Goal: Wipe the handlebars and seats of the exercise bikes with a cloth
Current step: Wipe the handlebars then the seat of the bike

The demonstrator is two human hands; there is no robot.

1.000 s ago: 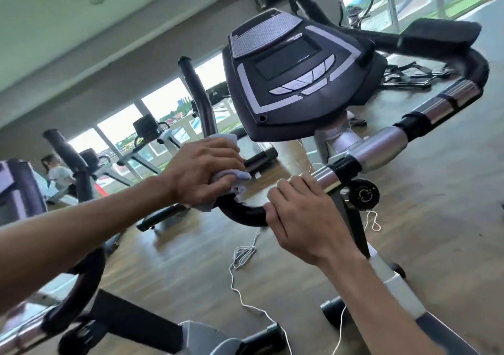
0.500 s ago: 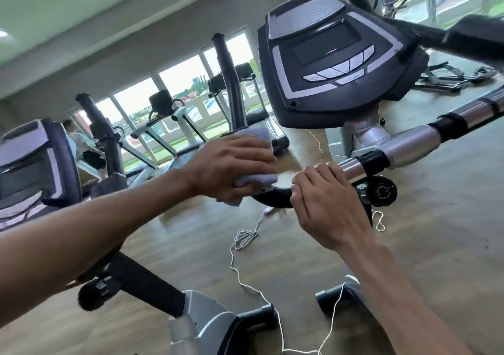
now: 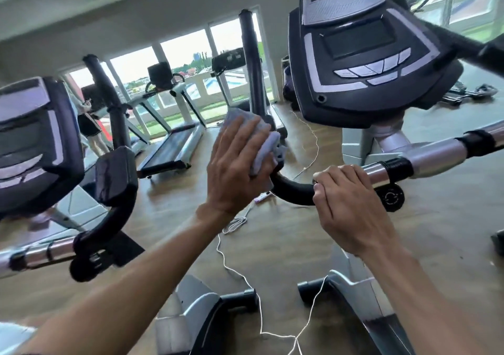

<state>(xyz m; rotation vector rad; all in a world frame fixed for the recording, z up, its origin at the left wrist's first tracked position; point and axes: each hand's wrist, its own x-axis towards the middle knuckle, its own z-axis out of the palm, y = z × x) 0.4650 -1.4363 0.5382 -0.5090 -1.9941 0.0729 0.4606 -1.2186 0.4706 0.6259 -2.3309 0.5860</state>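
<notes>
Wood-look floor underfoot, a long wall of windows at the far side, pale ceiling above. Two treadmills stand against the glass, and a person stands by them, half hidden behind the second bike's console at the left edge. Two exercise bikes are in reach, each with a dark console; the nearer console looms top right and blocks the view of the far handlebar. A white cable snakes across the floor between the bike bases.

The left hand presses the pale cloth flat-fingered against the upright part of the black handlebar, fingers straight and close together. The right hand curls around the same bar just beside its chrome section, gripping it. One cloth, two hands, both on the near bike's left grip.
</notes>
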